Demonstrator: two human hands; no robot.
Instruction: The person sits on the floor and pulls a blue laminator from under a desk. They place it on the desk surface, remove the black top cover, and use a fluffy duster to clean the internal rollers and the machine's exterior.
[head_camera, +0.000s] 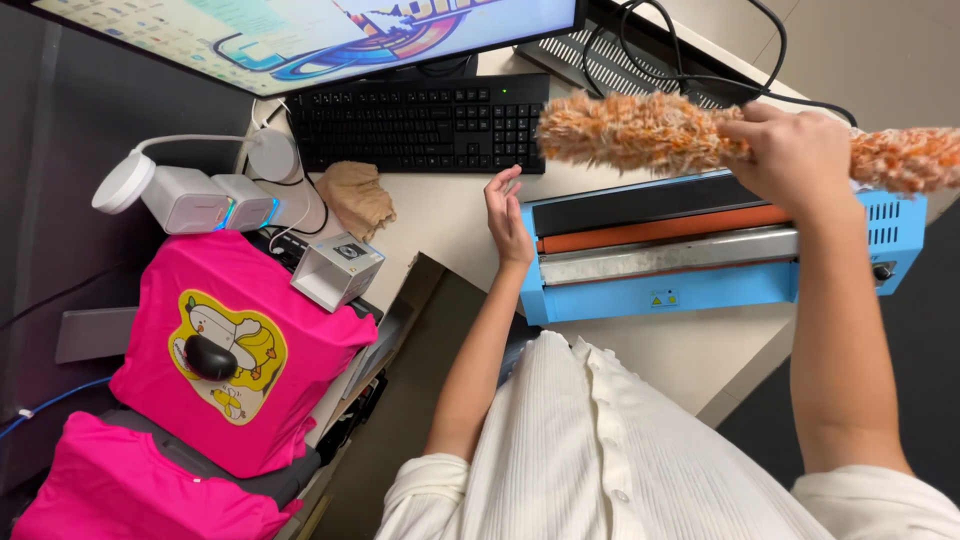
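My right hand (790, 150) grips a fluffy orange-and-white duster (640, 130) around its middle and holds it level above a blue roller machine (700, 285) with an orange roller. The duster's left end hangs over the right end of a black keyboard (420, 125). My left hand (507, 215) is open with fingers up, resting on the beige desk at the machine's left end, just below the keyboard.
A monitor (300, 35) stands behind the keyboard. A crumpled tan cloth (358, 195), white speakers (205, 200) and a small white box (335, 270) lie to the left. Pink shirts (230, 370) with a black mouse (210, 357) on top sit at the lower left. Black cables (690, 50) run behind the machine.
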